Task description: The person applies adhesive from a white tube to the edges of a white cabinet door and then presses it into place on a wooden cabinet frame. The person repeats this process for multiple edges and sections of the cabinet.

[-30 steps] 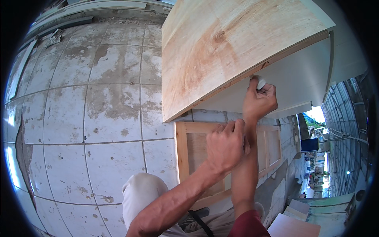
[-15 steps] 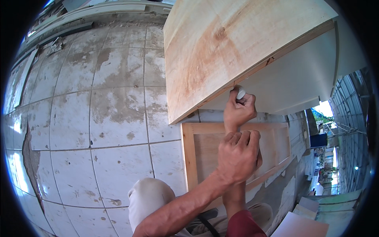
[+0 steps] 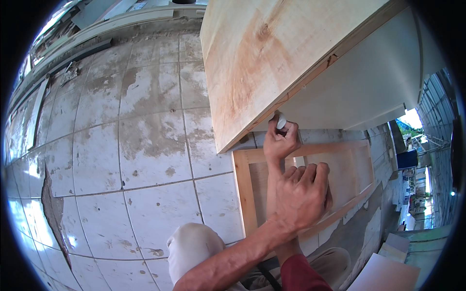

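Note:
My right hand [image 3: 283,141], its maroon-sleeved arm coming up from below, is closed round a small white rounded piece [image 3: 281,121]. It sits at the lower edge of a large wooden box or cabinet [image 3: 252,63], whose outer face is pale plywood and whose inside is whitish. Nearer to me, my left hand [image 3: 303,196] is closed, knuckles up, crossing in front of my right forearm; whatever its fingers hold is hidden. Beneath both hands lies a framed wooden panel [image 3: 246,203], and a small pale piece [image 3: 299,160] shows on it between them.
White floor tiles [image 3: 155,203], stained and with a broken strip, spread to the left. My knee [image 3: 196,250] is at the bottom. Long boards [image 3: 121,22] lie along the back left. Flat sheets [image 3: 388,274] are at the lower right, and a blue box [image 3: 407,160] stands at the right.
My right hand has slid with the white piece along the cabinet's edge toward its lower left corner. The gap between my hands has widened. My left hand stays closed. The whole view has shifted slightly.

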Demonstrator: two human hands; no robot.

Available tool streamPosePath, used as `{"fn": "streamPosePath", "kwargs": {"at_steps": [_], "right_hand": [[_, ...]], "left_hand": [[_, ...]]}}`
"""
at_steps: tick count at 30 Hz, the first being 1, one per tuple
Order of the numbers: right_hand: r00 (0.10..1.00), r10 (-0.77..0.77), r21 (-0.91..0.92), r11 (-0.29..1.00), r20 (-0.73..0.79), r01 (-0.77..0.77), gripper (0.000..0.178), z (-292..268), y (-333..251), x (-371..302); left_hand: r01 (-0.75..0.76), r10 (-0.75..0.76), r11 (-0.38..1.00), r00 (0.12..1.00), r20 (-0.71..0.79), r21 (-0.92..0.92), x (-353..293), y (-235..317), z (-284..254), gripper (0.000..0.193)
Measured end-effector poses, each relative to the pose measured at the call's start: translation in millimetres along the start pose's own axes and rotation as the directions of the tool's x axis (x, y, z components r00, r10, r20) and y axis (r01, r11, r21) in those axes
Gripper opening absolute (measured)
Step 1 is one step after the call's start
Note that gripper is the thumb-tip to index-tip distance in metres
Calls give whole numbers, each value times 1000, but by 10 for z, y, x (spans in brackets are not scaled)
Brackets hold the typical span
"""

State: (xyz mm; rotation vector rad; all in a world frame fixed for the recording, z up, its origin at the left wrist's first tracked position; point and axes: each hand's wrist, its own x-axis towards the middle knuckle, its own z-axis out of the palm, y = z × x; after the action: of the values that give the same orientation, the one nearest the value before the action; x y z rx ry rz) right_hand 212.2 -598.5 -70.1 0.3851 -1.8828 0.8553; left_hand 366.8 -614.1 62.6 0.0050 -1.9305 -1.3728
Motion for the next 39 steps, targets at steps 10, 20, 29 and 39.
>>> {"fn": "streamPosePath", "kwargs": {"at_steps": [10, 20, 29, 39], "right_hand": [[1000, 20, 30, 999, 17, -20, 27, 117, 222, -452], [999, 32, 31, 999, 16, -32, 31, 220, 413, -929], [999, 32, 33, 999, 41, -34, 28, 265, 460, -1189], [995, 46, -4, 999, 93, -46, 25, 305, 563, -1425]], "left_hand": [[-8, 8, 1000, 1000, 29, -16, -38, -17, 93, 17], [-28, 30, 999, 996, 79, -23, -60, 17, 103, 18], [-30, 33, 999, 994, 109, -36, -74, -11, 119, 20], [-27, 30, 999, 994, 101, -31, -60, -27, 126, 22]]}}
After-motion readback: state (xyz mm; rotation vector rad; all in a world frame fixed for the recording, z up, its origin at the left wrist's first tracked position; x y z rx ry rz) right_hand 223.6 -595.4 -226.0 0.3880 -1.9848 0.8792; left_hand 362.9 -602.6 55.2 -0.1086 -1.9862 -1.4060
